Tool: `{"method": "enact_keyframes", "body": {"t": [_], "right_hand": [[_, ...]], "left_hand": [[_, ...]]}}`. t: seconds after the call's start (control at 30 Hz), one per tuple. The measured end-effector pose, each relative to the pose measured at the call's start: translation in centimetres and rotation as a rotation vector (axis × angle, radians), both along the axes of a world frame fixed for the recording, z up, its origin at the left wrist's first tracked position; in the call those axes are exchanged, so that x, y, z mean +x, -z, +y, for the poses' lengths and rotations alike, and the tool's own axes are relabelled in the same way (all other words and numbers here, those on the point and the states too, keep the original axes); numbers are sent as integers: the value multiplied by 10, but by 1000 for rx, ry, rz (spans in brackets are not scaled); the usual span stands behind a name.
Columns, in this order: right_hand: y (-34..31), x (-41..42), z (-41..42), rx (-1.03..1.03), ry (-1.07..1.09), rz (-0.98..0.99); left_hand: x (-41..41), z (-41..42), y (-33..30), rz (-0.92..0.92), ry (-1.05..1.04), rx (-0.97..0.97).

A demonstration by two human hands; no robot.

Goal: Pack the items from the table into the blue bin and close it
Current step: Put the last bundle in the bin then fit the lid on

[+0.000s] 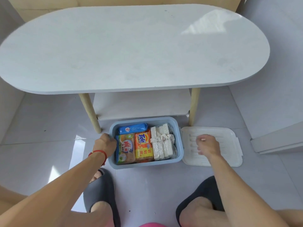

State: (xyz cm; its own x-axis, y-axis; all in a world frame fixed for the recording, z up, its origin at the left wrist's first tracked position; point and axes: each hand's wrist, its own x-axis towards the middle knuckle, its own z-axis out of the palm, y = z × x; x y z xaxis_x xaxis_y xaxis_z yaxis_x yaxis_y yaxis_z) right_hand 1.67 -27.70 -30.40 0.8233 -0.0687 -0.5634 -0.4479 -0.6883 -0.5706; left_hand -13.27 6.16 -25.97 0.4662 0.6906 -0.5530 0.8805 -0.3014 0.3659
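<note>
Lengthwise, blue bin [146, 164] toward table [131, 51].

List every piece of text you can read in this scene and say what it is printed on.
"Tide": orange laundry soap packet in the blue plastic bin.
Red Chinese characters on that packet's yellow band: too blurred.
Green-and-tan soap packet: large red character, unreadable.
Blue wrapped bar: round logo, print too small.

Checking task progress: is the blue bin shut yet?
Open. The bin shows its packed soaps; the white lid lies flat on the floor beside it, under the right hand.
</note>
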Motion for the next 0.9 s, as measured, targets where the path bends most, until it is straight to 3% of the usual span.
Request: {"method": "enact_keyframes", "body": {"t": [0.1, 0.17, 0.37, 0.53, 0.77, 0.9], "right_hand": [[52, -29, -29, -297, -362, 182], [77, -58, -28, -428, -498, 125], [91, -70, -29, -598, -749, -164], [59, -55, -51, -611, -753, -349], [-67, -20, -52, -397, -393, -714], [-151, -17, -28, -135, -285, -595]], "left_hand": [[-4, -25, 3, -78, 305, 363], [-8, -45, 4, -171, 598, 524], [-11, -87, -2, -292, 873, 485], [-2, -102, -17, -318, 773, 335], [18, -126, -39, -428, 697, 115], [28, -132, -59, -428, 500, -187]]}}
